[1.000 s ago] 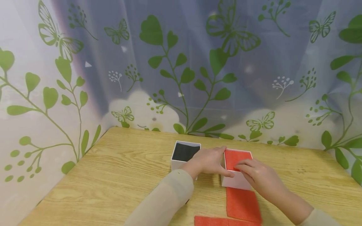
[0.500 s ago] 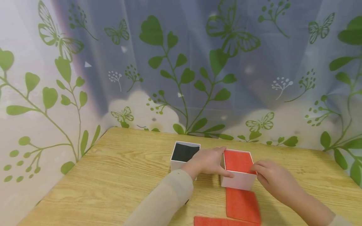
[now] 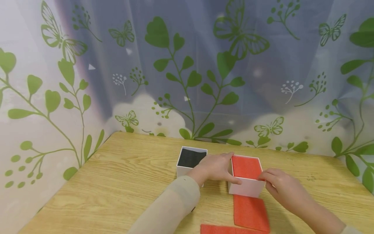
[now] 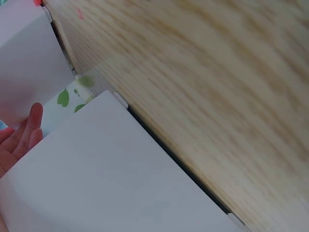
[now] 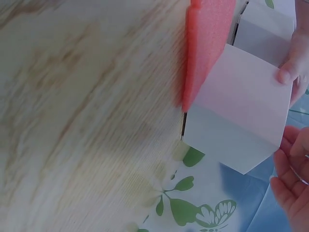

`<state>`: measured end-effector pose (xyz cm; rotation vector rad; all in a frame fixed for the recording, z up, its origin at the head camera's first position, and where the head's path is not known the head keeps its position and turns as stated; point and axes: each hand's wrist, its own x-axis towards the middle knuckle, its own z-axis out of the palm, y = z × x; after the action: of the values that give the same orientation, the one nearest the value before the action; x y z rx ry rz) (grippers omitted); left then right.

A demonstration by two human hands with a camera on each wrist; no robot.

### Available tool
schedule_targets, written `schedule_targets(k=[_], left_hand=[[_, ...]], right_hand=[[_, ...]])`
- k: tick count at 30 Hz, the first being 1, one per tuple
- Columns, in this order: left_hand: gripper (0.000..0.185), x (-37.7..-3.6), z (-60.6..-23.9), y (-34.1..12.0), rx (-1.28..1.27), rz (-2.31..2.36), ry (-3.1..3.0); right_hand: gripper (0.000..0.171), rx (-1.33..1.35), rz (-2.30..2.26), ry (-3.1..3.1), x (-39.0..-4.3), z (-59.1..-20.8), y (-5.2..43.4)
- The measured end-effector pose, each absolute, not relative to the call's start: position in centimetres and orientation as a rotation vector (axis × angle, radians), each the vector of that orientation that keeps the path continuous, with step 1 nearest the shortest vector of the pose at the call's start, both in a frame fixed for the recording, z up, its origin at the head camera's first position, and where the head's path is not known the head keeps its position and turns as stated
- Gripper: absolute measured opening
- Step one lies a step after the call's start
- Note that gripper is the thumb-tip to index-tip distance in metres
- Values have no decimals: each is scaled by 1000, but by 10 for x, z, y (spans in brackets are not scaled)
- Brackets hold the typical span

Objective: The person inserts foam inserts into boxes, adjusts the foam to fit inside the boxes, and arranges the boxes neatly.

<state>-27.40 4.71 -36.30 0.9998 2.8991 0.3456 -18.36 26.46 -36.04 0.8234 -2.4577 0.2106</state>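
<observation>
A white open-topped box (image 3: 245, 188) stands right of centre, filled nearly to the rim with red cloth (image 3: 246, 167). My left hand (image 3: 214, 167) holds its left side, thumb on the front wall and a finger at the back corner. At the right front corner, my right hand (image 3: 283, 187) pinches the rim, fingertips over the cloth's edge; that corner flares slightly outward. In the right wrist view, the right fingers (image 5: 288, 176) lie right at the box's upper edge. In the left wrist view, part of the left hand (image 4: 21, 140) shows between two white walls.
Left of the gripped box is a second white box (image 3: 183, 171) with black cloth (image 3: 191, 157) inside, partly hidden by the left hand. A red cloth piece (image 3: 251, 211) lies before the boxes, another red piece (image 3: 225, 229) nearer. A patterned curtain (image 3: 204, 81) hangs behind the wooden table (image 3: 122, 182).
The right hand has moved from over the red cloth out to the box's right rim, uncovering the cloth and front corner. The left hand has stayed in place.
</observation>
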Motion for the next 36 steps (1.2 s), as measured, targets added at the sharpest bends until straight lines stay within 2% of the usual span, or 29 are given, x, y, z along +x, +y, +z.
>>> schedule_targets(k=[4,12,20,31,36], left_hand=[[105,-274,-363,47,998,342,2898],[106,-275,-362,47,985,324,2899],[104,-275,-362,47,1000,316,2909],[104,-274,-362,47,1010,287,2918],[103,-274,-363,47,1009,312,2912]], right_hand=[[31,826,206,-2437,-185,-363,261],[33,1012,213,-2359,-191,-367,234],[29,947,184,-2471,-191,-363,227],[48,839,135,-2601,-193,-360,234],[72,788,74,-2691,-199,-360,237]])
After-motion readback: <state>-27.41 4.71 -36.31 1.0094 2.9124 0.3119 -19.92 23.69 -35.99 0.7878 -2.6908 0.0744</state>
